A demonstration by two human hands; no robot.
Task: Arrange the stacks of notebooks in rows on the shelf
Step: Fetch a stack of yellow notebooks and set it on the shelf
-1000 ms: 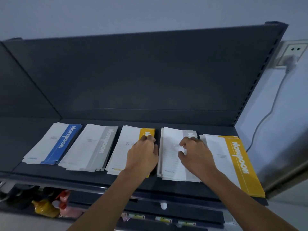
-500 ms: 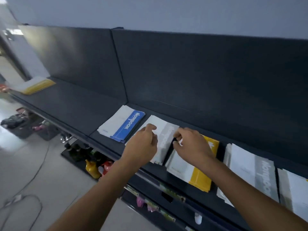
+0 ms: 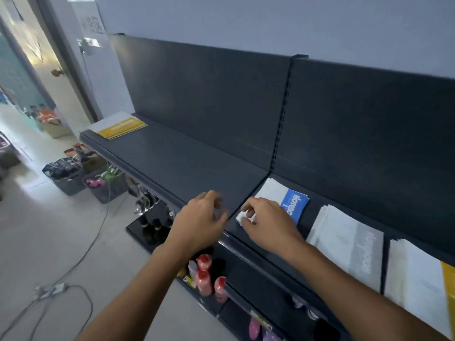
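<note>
Notebook stacks (image 3: 344, 242) flat along dark shelf (image 3: 184, 163)

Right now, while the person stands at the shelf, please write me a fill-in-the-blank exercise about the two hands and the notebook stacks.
1. The right hand pinches the near corner of the first stack, whose stripe is ____.
2. The left hand holds ____.
3. The second stack, just right of the first, has a ____ stripe.
4. The lone stack at the far left end of the shelf has a ____ stripe.
Missing words: blue; nothing; grey; yellow.
</note>
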